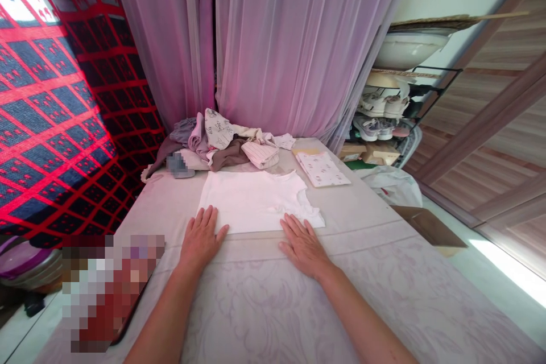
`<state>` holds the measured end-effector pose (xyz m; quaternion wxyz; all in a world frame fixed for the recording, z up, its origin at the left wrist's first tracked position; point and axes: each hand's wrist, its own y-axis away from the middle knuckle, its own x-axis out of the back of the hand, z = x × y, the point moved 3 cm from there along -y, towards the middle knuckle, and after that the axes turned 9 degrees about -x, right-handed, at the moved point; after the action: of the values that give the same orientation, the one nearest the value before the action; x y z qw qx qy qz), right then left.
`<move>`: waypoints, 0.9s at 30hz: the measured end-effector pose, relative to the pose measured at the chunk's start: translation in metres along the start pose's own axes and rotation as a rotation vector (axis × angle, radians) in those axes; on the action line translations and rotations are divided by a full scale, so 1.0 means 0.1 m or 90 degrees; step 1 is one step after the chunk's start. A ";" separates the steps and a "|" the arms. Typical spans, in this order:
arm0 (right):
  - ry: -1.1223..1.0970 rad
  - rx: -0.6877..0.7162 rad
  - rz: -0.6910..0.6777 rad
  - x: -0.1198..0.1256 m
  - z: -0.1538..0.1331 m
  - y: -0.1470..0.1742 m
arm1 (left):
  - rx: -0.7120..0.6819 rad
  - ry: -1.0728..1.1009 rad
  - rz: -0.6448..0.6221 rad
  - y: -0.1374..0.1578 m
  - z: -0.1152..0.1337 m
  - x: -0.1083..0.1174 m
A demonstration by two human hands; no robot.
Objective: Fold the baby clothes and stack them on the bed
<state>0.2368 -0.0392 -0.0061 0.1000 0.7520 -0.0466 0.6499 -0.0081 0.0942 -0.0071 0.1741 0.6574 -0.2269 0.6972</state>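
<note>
A small white shirt (247,202) lies spread flat and sideways on the pale patterned bed cover (256,301), its ruffled sleeve and neck side to the right. My left hand (201,239) rests flat on the near left corner of the shirt, fingers apart. Over the near edge toward the right, my right hand (303,242) also lies flat, its fingertips on the cloth near the ruffle. Neither hand grips anything. Just beyond the shirt sits a heap of crumpled clothes (234,145). To its right is a folded white printed cloth (323,169).
A blurred, reddish flat object (113,290) lies at the bed's left edge. Purple curtains (281,40) hang behind, and a red-and-black patterned cloth (77,96) hangs at left. Right of the bed stand a shoe rack (379,102), a white bag (394,182) and a brown cardboard piece (430,227).
</note>
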 end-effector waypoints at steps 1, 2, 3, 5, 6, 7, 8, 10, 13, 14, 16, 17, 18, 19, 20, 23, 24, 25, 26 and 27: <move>0.004 -0.015 0.006 0.01 0.06 0.03 | -0.001 -0.003 -0.002 0.00 0.00 0.00; 0.007 -0.033 0.009 0.00 0.12 0.06 | -0.001 -0.007 -0.003 0.00 0.00 0.00; 0.008 -0.055 0.010 0.00 0.19 0.09 | -0.002 -0.010 -0.004 0.00 0.00 0.00; 0.008 -0.102 0.012 -0.02 0.32 0.14 | -0.005 -0.015 0.002 0.00 0.00 0.00; 0.008 -0.122 0.016 -0.03 0.37 0.16 | -0.007 -0.017 0.006 0.00 0.00 0.00; 0.008 -0.138 0.019 -0.04 0.41 0.17 | -0.009 -0.020 0.010 0.00 0.00 0.00; 0.008 -0.147 0.023 -0.05 0.44 0.18 | -0.010 -0.023 0.012 0.00 0.00 0.00; 0.011 -0.156 0.027 -0.07 0.48 0.18 | -0.009 -0.029 0.011 0.00 0.00 0.00; 0.022 -0.183 0.045 -0.10 0.51 0.18 | -0.008 -0.030 0.006 0.00 0.01 0.00; 0.026 -0.194 0.054 -0.11 0.51 0.18 | -0.008 -0.028 0.005 0.00 0.01 0.00; 0.031 -0.207 0.069 -0.12 0.53 0.18 | -0.006 -0.027 -0.001 0.00 0.01 0.00; 0.032 -0.208 0.071 -0.13 0.53 0.18 | -0.004 -0.028 -0.004 0.00 0.00 -0.01; 0.033 -0.208 0.071 -0.14 0.53 0.19 | -0.003 -0.029 -0.007 0.00 0.00 -0.01; 0.034 -0.208 0.068 -0.14 0.54 0.19 | -0.003 -0.029 -0.008 0.00 0.00 -0.02; 0.035 -0.208 0.066 -0.14 0.54 0.19 | -0.003 -0.028 -0.008 0.00 -0.01 -0.02; 0.039 -0.209 0.069 -0.13 0.53 0.19 | -0.004 -0.027 -0.007 0.00 -0.02 -0.03; 0.040 -0.210 0.070 -0.13 0.53 0.19 | -0.003 -0.028 -0.007 0.00 -0.02 -0.03; 0.040 -0.212 0.069 -0.12 0.53 0.19 | -0.001 -0.031 -0.007 0.00 -0.02 -0.03; 0.042 -0.215 0.066 -0.12 0.52 0.19 | 0.001 -0.033 -0.007 0.00 -0.01 -0.03; 0.043 -0.219 0.063 -0.12 0.52 0.19 | 0.005 -0.035 -0.007 0.00 -0.01 -0.03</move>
<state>0.2821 -0.0694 -0.0231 0.1970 0.6982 -0.1906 0.6614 -0.0091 0.0946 -0.0099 0.1690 0.6784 -0.2255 0.6785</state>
